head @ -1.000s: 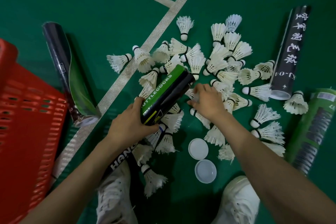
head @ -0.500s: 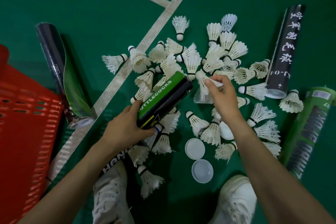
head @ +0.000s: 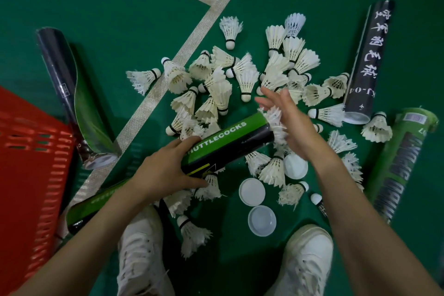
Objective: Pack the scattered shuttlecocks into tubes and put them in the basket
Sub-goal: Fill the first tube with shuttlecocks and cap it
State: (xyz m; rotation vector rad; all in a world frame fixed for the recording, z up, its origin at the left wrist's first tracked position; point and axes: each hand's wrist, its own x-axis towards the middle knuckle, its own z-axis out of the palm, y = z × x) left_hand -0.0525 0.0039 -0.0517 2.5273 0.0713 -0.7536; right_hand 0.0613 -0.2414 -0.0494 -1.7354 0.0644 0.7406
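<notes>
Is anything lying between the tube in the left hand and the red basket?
Yes, but only low things. A split dark tube lies on the floor beside the red basket, and a second green tube lies under the left forearm. The held tube in the left hand could probably pass above both.

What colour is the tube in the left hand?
The tube is green and black with white lettering; head view.

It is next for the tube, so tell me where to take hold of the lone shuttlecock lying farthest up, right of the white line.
Probably pinch the lone shuttlecock at its round cork, coming from the near side: it lies apart from the pile with the cork toward you, and its frayed feathers would likely crush.
</notes>
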